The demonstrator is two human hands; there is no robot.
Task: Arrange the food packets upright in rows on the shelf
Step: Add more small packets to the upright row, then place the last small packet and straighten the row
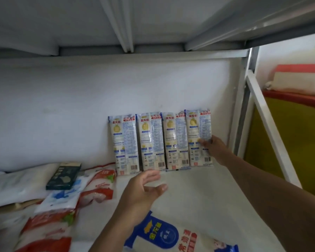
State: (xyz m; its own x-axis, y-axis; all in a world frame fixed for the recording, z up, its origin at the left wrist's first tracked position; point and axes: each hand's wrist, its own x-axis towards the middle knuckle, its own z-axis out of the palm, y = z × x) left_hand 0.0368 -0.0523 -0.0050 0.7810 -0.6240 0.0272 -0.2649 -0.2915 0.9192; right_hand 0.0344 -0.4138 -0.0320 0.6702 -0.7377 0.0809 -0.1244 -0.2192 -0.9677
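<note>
Four tall noodle packets point(160, 140) stood upright in one row against the white back wall point(62, 110), edges touching or nearly so, printed backs facing us. Going left to right, we noted first a heap of flat-lying goods on the shelf point(198, 193): a dark green box point(64, 176) resting on white bags, then red-and-white packets point(96, 186) lying just left of the row's first packet. Next came our left hand point(144, 190), open with fingers spread, hovering near the bottom edge of the two leftmost upright packets and holding nothing; contact with them could not be told. Below it lay a blue-and-white bag point(164, 235) flat at the shelf front. Farther right, our right hand point(215, 148) gripped the rightmost packet point(199, 139) at its right edge, thumb across the front. Beyond the shelf upright point(244, 106) sat red and yellow bins point(289, 124).
</note>
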